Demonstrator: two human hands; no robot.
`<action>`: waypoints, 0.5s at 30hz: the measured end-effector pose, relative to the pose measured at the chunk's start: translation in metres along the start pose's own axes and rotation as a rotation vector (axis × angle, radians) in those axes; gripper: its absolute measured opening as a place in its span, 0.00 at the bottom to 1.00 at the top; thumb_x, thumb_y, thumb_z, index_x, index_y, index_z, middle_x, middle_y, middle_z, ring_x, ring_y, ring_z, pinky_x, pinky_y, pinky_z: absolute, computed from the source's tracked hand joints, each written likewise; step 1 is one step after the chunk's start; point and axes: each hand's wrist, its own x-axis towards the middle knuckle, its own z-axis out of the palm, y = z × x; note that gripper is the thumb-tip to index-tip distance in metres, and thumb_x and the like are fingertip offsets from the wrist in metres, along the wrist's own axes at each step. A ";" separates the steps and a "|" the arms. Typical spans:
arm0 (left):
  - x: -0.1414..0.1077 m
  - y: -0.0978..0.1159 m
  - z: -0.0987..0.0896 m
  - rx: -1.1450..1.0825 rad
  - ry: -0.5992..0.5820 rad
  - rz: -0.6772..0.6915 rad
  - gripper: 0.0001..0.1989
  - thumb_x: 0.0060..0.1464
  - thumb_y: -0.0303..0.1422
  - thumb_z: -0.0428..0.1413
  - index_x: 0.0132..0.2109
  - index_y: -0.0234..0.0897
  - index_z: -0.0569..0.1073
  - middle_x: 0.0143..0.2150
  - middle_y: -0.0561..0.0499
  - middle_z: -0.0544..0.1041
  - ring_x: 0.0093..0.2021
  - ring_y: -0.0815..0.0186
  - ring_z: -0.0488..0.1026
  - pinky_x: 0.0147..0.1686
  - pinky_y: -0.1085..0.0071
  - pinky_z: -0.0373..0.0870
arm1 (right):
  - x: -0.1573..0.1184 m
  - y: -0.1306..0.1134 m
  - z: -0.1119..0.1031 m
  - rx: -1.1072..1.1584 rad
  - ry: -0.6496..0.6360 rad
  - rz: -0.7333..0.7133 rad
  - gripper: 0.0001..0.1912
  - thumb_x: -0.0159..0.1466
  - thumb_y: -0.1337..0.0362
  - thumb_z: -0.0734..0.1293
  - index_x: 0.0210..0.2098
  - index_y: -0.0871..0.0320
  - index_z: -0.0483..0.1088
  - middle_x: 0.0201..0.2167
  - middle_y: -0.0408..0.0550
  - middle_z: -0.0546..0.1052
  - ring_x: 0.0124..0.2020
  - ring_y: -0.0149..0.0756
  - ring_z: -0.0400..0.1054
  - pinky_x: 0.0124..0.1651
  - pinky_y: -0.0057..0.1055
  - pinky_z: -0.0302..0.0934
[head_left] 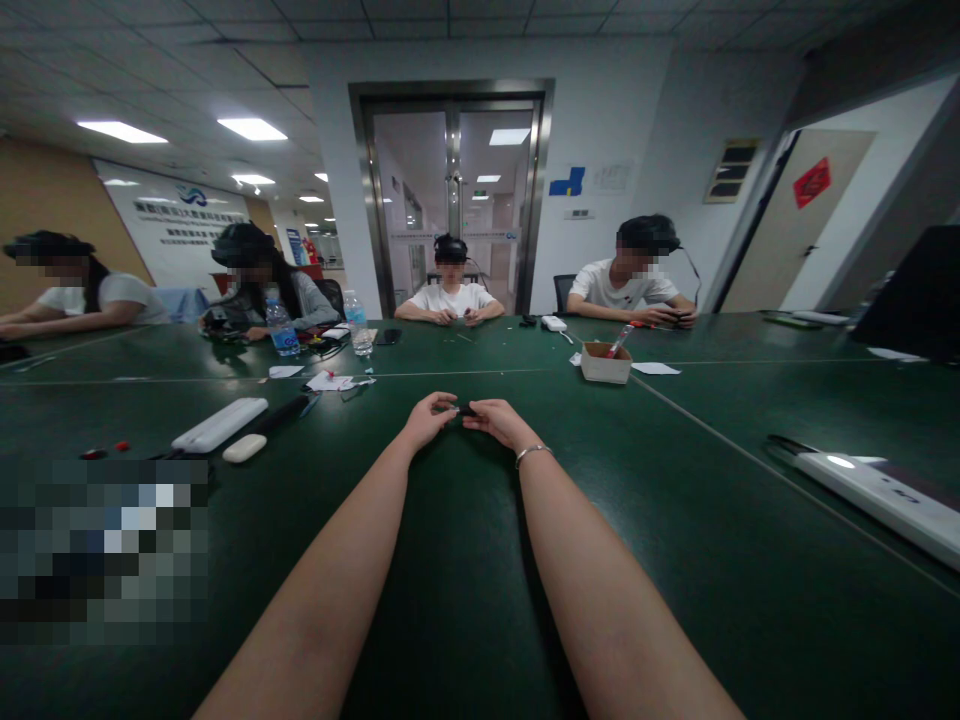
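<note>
While left hand [431, 418] pinches silvery tip, right hand [499, 420] grips black piece [466, 410].

4 people w/ black headgear [651, 235] sit across the green table [465, 560], 2 bottles [283, 328] near L side.

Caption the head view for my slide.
Right hand holding a small dark object, left hand at its end, over a green table, an open box farther back.

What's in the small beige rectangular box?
A slim red-and-clear stick leans out of the box; the front wall hides its lower end and whatever lies at the bottom.
</note>
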 end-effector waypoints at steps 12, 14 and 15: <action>0.003 -0.003 0.003 -0.066 0.006 -0.061 0.14 0.49 0.37 0.54 0.40 0.32 0.72 0.31 0.49 0.73 0.26 0.73 0.67 0.26 0.75 0.64 | 0.000 0.000 0.000 0.011 -0.003 -0.001 0.06 0.59 0.76 0.64 0.25 0.68 0.68 0.21 0.48 0.72 0.23 0.30 0.71 0.32 0.28 0.71; 0.005 -0.005 0.003 -0.062 0.000 -0.072 0.14 0.49 0.38 0.54 0.40 0.32 0.72 0.30 0.49 0.73 0.26 0.73 0.67 0.27 0.75 0.64 | -0.001 0.000 0.000 0.006 0.003 -0.003 0.06 0.59 0.76 0.64 0.25 0.68 0.68 0.21 0.49 0.72 0.23 0.30 0.71 0.32 0.28 0.71; 0.006 -0.006 0.003 -0.060 -0.003 -0.075 0.14 0.49 0.38 0.54 0.40 0.32 0.72 0.31 0.49 0.73 0.26 0.72 0.67 0.27 0.74 0.64 | -0.001 -0.001 0.000 0.002 0.005 -0.004 0.06 0.59 0.76 0.64 0.26 0.69 0.68 0.22 0.49 0.72 0.23 0.30 0.71 0.32 0.28 0.71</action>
